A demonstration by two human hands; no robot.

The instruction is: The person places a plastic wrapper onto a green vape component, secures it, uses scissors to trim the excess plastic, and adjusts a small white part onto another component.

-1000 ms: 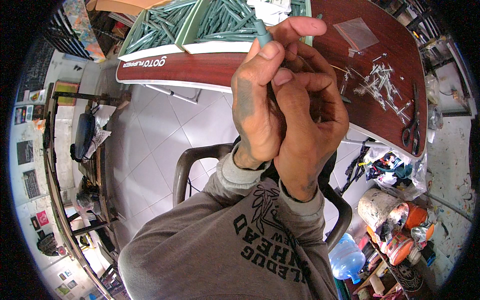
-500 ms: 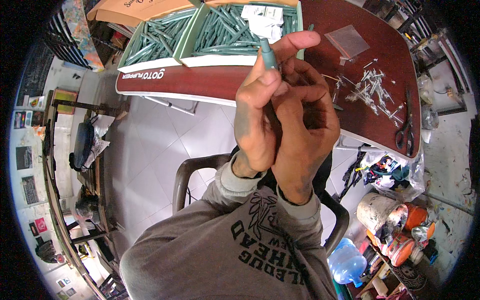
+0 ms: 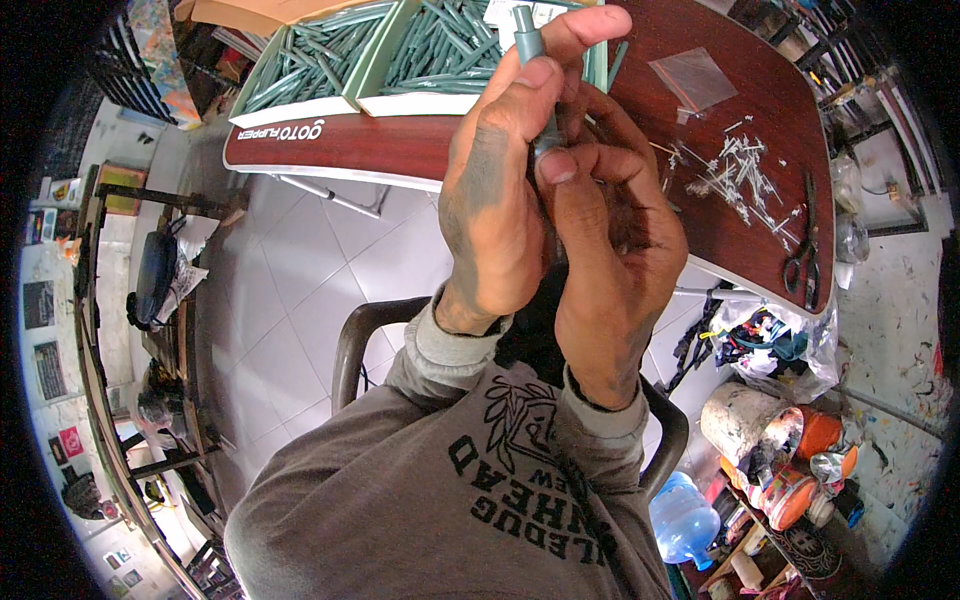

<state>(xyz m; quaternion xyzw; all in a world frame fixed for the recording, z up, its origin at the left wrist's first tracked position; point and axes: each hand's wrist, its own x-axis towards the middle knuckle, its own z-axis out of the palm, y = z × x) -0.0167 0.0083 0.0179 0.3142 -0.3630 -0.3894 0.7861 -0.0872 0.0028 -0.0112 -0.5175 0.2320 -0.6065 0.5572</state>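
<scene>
My grey sweatshirt is closest to me, with the dark chair showing on either side. Out past my chest my hands are brought together on one green pen. My left hand clamps the pen between thumb and index finger, that finger stretched out to the right behind it. The pen stands nearly upright, its narrow end poking up above my left thumb. My right hand is closed at its lower part, where my bent fingers hide the bottom end.

Beyond them is the red-brown counter. To the right of my hands lie scissors, a loose pile of white sticks and, further off, a clear bag. At the far left, two boxes stand side by side, full of green pens.
</scene>
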